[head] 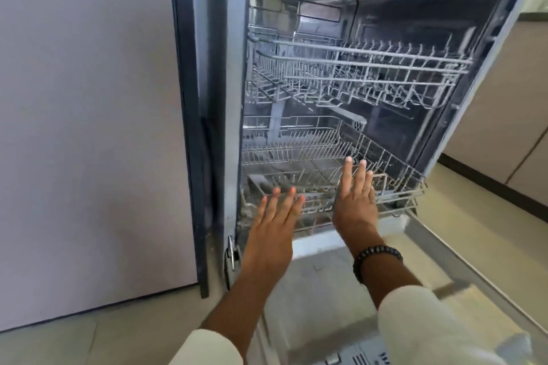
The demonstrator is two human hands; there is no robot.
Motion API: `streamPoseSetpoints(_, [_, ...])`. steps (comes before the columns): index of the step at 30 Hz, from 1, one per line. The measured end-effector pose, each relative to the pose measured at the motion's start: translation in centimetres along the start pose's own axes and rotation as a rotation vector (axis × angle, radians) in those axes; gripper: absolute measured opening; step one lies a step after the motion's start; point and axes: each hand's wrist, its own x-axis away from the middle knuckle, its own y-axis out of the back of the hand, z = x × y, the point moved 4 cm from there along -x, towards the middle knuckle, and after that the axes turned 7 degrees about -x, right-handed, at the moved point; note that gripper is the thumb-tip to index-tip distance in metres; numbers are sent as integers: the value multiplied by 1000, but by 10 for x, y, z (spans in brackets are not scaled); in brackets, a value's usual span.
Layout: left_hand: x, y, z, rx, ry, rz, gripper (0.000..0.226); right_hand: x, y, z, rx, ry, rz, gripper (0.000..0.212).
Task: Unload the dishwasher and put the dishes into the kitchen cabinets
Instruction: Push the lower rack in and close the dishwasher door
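Both hands — left (277, 210), right (355, 198) — are reaching flat, fingers straight, holding nothing, probably pushing the empty-looking lower rack (394, 184) in.

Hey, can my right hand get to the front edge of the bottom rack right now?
Probably yes. The right hand is open at the lower rack, fingers already over its front rail; the dishwasher door lies folded down and nothing blocks the way.
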Motion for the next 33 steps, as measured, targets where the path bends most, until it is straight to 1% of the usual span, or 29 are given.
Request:
streamPoseSetpoints(1, [-5, -4, 2, 16, 23, 25, 89, -5, -3, 6, 0, -12, 21, 95])
streamPoseSetpoints(3, [-22, -9, 8, 34, 80, 64, 76, -10, -8, 18, 13, -4, 59, 94])
streamPoseSetpoints(4, [-31, -12, 11, 35, 96, 107, 71, -8, -14, 21, 13, 7, 110, 95])
streamPoseSetpoints(7, [-50, -15, 19, 35, 102, 222, 69, -1, -31, 16, -53, 30, 333, 105])
streamPoseSetpoints(9, [-50, -13, 19, 35, 85, 260, 71, -1, -31, 12, -57, 49, 412, 105])
streamPoseSetpoints(12, [-50, -10, 19, 55, 80, 298, 75, 1, -18, 12, -22, 70, 427, 100])
streamPoseSetpoints(14, [-49, -5, 17, 51, 104, 338, 77, 11, -10, 14, -41, 100, 399, 95])
streamPoseSetpoints(17, [-30, 11, 5, 23, 119, 372, 74, 36, 6, 13, -70, 167, 365, 87])
streamPoseSetpoints(20, [-7, 39, -8, 49, 93, 363, 70, 65, 23, 12, -47, 159, 390, 86])
streamPoseSetpoints(22, [2, 66, -13, 72, 100, 407, 71, 82, 41, 17, -64, 147, 444, 85])
streamPoseSetpoints(25, [18, 111, -28, 72, 119, 461, 68, 112, 81, 32, -70, 151, 466, 79])
streamPoseSetpoints(28, [30, 167, -44, 70, 126, 496, 65, 132, 136, 43, -26, 154, 539, 78])
streamPoseSetpoints(31, [35, 225, -53, 47, 144, 522, 65, 147, 197, 40, 31, 159, 565, 78])
streamPoseSetpoints(33, [31, 266, -63, 54, 159, 581, 63, 154, 247, 33, 15, 160, 567, 76])
